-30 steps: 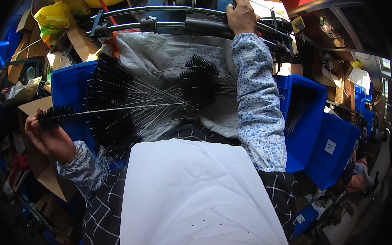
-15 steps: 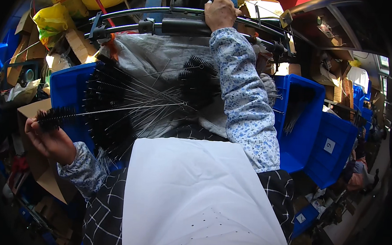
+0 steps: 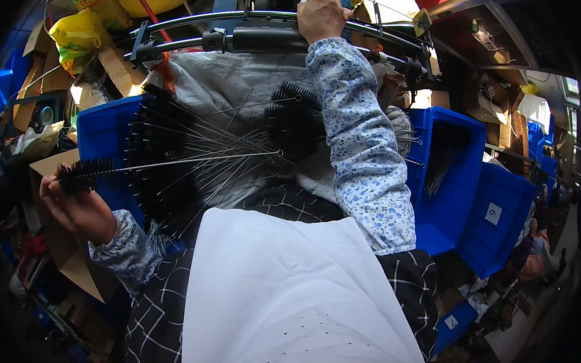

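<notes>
- I see the right hand [image 3: 324,14] shifted left over the curved chrome rails [image 3: 274,13], upper centre; I can't tell what its fingers grasp.
- Frame left: the left hand [image 3: 79,210] keeps pinching a black-bristled, twisted-wire brush [image 3: 165,164]; work seems right-handed.

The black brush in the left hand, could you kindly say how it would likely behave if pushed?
The brush is probably light, as the left hand holds only its bristled end. Its thin twisted wire shaft likely flexes, yet runs nearly straight, suggesting some stiffness.
</notes>
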Available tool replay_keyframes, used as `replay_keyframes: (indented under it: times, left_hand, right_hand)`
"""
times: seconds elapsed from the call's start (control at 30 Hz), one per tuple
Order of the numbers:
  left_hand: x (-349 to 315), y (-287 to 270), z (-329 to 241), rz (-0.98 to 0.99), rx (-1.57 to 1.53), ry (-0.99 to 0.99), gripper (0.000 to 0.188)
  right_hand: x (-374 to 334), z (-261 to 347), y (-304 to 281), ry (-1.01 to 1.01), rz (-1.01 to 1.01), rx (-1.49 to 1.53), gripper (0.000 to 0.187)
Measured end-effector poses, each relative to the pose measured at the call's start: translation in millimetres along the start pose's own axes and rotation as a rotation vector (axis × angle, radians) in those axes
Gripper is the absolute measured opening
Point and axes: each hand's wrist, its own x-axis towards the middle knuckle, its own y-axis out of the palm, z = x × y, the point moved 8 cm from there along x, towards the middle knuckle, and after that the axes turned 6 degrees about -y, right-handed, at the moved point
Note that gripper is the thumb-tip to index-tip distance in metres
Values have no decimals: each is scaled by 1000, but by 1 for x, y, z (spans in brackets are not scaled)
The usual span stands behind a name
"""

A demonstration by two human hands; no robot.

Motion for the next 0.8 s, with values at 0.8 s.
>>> replay_keyframes:
  times: [0.8]
  left_hand:
    - [-8,97,56,524,-193,-449,17]
  right_hand:
    - [-2,-161,-76,-33,347,205,24]
